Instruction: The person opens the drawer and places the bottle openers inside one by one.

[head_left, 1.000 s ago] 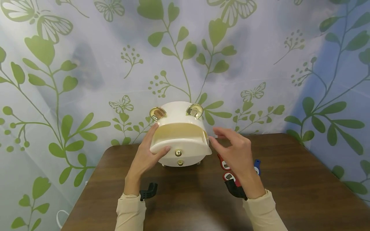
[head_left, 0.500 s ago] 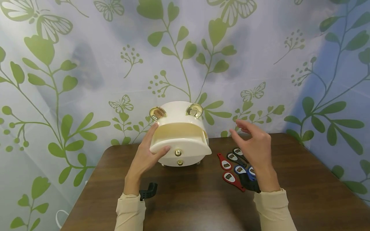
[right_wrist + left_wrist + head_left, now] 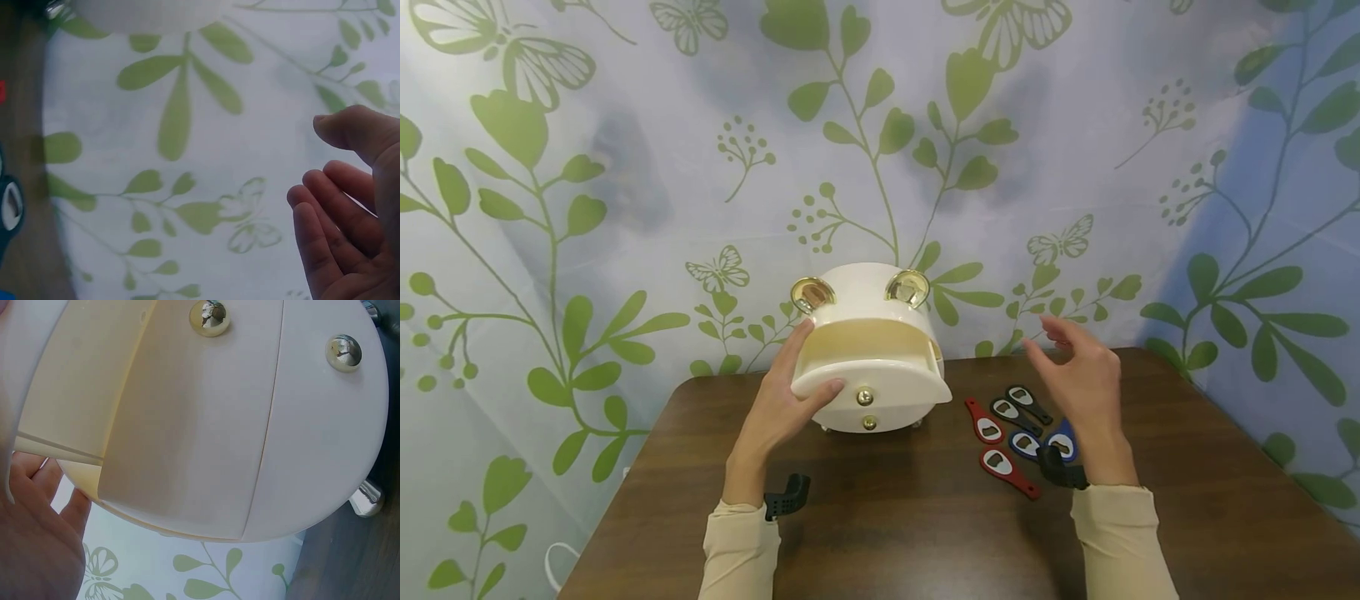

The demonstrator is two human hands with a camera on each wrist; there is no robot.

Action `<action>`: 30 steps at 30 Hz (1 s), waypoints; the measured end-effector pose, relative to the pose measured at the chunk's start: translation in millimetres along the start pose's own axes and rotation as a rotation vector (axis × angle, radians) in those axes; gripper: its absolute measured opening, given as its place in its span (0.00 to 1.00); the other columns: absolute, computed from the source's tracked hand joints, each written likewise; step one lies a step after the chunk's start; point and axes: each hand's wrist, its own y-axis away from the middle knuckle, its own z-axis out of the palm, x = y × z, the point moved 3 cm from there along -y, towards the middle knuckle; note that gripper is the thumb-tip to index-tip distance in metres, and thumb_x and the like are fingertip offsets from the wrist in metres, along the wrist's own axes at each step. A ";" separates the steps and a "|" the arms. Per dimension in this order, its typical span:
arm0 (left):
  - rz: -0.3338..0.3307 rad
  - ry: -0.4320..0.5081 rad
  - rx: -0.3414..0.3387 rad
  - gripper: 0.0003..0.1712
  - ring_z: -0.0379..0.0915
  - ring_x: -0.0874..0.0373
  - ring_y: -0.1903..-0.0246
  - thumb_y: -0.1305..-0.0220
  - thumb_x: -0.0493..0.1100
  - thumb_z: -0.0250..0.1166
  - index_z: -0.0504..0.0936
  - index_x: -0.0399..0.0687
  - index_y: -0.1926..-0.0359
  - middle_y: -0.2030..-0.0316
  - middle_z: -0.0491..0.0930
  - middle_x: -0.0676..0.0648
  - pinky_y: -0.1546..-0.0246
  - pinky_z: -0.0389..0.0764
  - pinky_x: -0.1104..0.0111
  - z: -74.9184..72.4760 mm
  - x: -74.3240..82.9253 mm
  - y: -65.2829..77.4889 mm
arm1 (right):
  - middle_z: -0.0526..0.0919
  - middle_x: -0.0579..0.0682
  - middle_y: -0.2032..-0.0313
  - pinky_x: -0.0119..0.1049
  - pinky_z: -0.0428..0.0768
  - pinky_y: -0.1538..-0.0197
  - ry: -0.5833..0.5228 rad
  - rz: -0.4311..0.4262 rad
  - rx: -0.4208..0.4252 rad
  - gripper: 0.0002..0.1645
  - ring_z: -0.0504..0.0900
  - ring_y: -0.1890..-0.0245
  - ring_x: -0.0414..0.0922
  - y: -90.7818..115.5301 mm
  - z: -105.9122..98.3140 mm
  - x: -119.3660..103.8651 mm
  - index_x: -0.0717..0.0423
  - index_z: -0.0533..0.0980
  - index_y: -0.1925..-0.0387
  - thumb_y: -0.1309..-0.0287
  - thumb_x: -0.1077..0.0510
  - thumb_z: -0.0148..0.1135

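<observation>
A white two-drawer box (image 3: 862, 287) with gold ears stands at the back of the table. Its upper drawer (image 3: 895, 382) is pulled out and shows a cream interior, with no contents visible. My left hand (image 3: 780, 408) rests against the box's left side, fingers extended along it and thumb on the drawer front. In the left wrist view, the fingers (image 3: 47, 481) reach the box's edge near the drawer gap. My right hand (image 3: 1084, 387) hovers to the right of the box, fingers loosely bent and holding nothing. Below it lie several bottle openers, including a red one (image 3: 1009, 473).
The bottle openers lie grouped right of the box: another red (image 3: 985, 422), black (image 3: 1028, 403) and blue (image 3: 1024, 444) ones. A brown wooden table (image 3: 895, 517) carries everything. A leaf-patterned curtain (image 3: 1075, 150) hangs close behind the box.
My right hand has moved away from the drawer's right side, out to the right, uncovering the bottle openers. The left hand and the pulled-out drawer have stayed put.
</observation>
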 end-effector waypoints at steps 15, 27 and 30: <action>0.001 0.002 0.000 0.53 0.49 0.55 0.21 0.37 0.60 0.72 0.52 0.71 0.18 0.20 0.51 0.63 0.25 0.57 0.44 -0.5 -0.7 0.5 | 0.86 0.65 0.47 0.61 0.76 0.41 0.104 0.202 -0.184 0.26 0.84 0.48 0.64 13.6 23.2 59.5 0.62 0.81 0.42 0.38 0.52 0.72; 0.007 0.001 0.001 0.53 0.47 0.56 0.21 0.37 0.60 0.72 0.52 0.71 0.18 0.20 0.50 0.63 0.24 0.56 0.45 0.0 -1.3 0.5 | 0.83 0.66 0.43 0.63 0.72 0.38 0.163 0.321 -0.348 0.30 0.81 0.43 0.65 29.5 40.5 97.8 0.63 0.77 0.38 0.34 0.49 0.67; 0.006 0.004 -0.003 0.53 0.47 0.56 0.20 0.37 0.60 0.72 0.52 0.71 0.18 0.20 0.50 0.63 0.24 0.56 0.45 0.1 -0.6 0.2 | 0.83 0.65 0.43 0.63 0.72 0.38 0.173 0.336 -0.368 0.30 0.80 0.43 0.65 32.6 45.3 105.5 0.63 0.77 0.38 0.34 0.49 0.67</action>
